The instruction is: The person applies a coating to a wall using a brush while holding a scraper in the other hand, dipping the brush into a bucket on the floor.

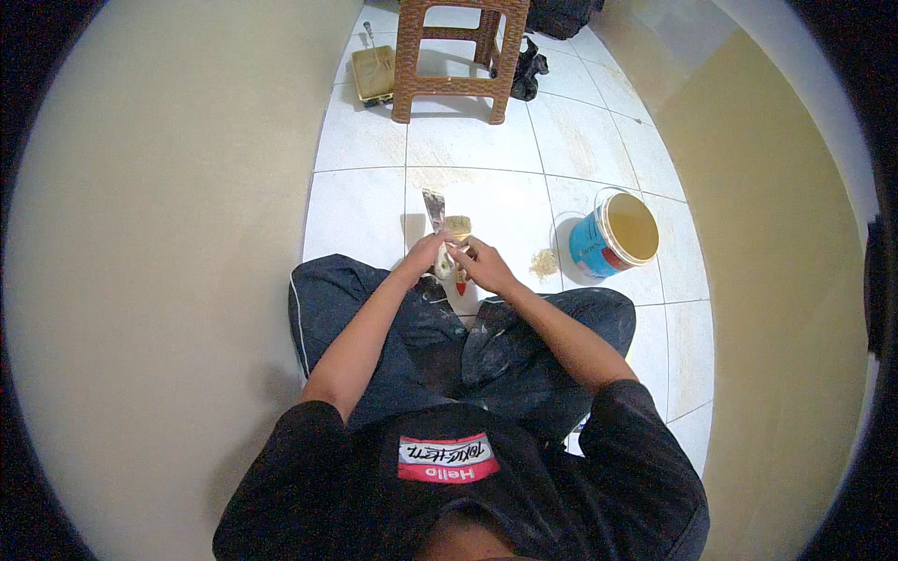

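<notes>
In front of my crossed legs, my left hand (424,254) is closed around a putty knife (435,207), its stained metal blade pointing away from me and its pale handle towards me. My right hand (481,262) meets it at the knife; its fingers are bent, and whether they grip anything is unclear. Just beyond and beneath the hands is a flat paintbrush (458,226) with pale bristles and a red-tipped handle, partly hidden by the fingers. A small heap of tan crumbs (543,264) lies on the tiles to the right of my right hand.
A blue bucket (596,242) with tan contents stands at the right, near the wall. Farther off are a brown woven-pattern plastic stool (449,87), a paint tray (372,85) with a long-handled tool in it, and black plastic bags (527,73). Walls flank the white tiled floor (358,210).
</notes>
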The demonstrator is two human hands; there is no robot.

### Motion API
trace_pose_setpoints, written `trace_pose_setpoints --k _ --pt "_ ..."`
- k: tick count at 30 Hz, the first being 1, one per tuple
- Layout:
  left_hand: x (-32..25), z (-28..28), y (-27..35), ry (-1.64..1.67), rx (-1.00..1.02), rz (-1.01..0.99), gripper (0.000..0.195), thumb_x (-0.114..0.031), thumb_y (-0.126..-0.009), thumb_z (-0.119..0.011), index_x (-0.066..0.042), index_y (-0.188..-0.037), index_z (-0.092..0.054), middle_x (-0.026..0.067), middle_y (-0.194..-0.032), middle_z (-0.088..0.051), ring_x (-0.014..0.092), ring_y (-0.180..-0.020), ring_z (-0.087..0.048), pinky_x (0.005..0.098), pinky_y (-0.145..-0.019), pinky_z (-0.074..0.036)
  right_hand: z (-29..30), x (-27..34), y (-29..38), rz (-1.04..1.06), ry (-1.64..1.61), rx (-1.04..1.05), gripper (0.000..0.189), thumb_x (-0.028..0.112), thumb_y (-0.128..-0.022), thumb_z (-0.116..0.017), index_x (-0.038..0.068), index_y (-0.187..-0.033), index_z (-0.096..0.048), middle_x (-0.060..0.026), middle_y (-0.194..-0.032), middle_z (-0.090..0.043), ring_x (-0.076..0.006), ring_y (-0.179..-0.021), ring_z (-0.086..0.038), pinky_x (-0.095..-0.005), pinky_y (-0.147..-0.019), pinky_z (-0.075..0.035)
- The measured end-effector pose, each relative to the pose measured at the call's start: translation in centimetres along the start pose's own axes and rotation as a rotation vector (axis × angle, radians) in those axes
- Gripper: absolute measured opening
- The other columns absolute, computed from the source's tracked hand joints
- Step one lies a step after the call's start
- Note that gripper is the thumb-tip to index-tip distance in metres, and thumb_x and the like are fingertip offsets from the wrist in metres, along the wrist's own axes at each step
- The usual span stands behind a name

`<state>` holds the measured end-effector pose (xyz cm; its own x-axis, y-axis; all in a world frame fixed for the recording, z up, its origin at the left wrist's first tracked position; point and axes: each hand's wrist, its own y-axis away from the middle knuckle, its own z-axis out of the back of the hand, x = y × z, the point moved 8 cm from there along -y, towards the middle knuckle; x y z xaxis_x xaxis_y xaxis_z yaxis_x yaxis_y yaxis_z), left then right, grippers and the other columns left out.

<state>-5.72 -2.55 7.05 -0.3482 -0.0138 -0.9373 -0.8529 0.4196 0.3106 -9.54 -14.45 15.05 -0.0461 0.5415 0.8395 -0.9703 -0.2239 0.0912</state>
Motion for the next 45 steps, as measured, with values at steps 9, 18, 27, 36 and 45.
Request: trace_pose_setpoints --k 9,18,27,36,45 --pt "1.5 -3.2 0.3 0.097 0.201 0.111 0.073 -0.064 -0.097 -0.029 -0.005 -0.137 -0.043 0.0115 -0.124 -0.056 0.023 -0.108 -0.056 0.0401 -0.090 -0.048 -1.2 1.6 1.5 -0.057 0.008 -0.074 0.067 0.020 -0.078 -0.066 0.011 -0.138 -0.037 -0.0276 -0.096 -0.066 -0.0398 -0.080 -0.067 -0.0461 -0.071 -0.053" --pt "2.0 -2.2 -0.5 -0.056 0.214 0.116 0.069 -0.063 -0.096 -0.028 -0.006 -0.128 -0.049 0.0074 -0.104 -0.063 0.020 -0.092 -0.061 0.0344 -0.066 -0.051 0.2 1.8 -0.3 -0.075 0.479 -0.088 0.043 0.032 -0.086 -0.060 0.006 -0.119 -0.055 -0.0259 -0.088 -0.065 -0.0415 -0.084 -0.065 -0.0509 -0.072 -0.053" --pt "2.0 -1.7 -1.6 0.042 0.220 0.128 0.066 -0.060 -0.096 -0.029 -0.008 -0.131 -0.052 0.0088 -0.111 -0.067 0.017 -0.087 -0.065 0.0309 -0.064 -0.051 8.1 -2.3 -8.3 -0.075 0.666 -0.187 0.022 0.018 -0.078 -0.056 0.001 -0.089 -0.064 -0.0263 -0.083 -0.065 -0.0444 -0.079 -0.063 -0.0512 -0.073 -0.052" --pt "2.4 -1.0 -1.0 0.024 0.146 0.209 0.052 -0.051 -0.099 -0.038 -0.007 -0.122 -0.057 0.0068 -0.097 -0.068 0.014 -0.077 -0.062 0.0270 -0.059 -0.049 8.2 -2.4 -9.4 -0.126 0.571 -0.234 0.028 0.027 -0.087 -0.055 0.008 -0.101 -0.070 -0.0247 -0.083 -0.066 -0.0417 -0.078 -0.065 -0.0497 -0.072 -0.053" --pt "2.0 -1.2 -1.1 -0.006 0.106 0.209 0.049 -0.049 -0.099 -0.041 -0.008 -0.120 -0.057 0.0049 -0.095 -0.068 0.010 -0.074 -0.061 0.0239 -0.058 -0.048 8.2 -4.8 -10.6 -0.193 0.661 -0.212 0.031 0.031 -0.089 -0.054 0.004 -0.090 -0.069 -0.0245 -0.083 -0.067 -0.0416 -0.078 -0.066 -0.0490 -0.072 -0.054"
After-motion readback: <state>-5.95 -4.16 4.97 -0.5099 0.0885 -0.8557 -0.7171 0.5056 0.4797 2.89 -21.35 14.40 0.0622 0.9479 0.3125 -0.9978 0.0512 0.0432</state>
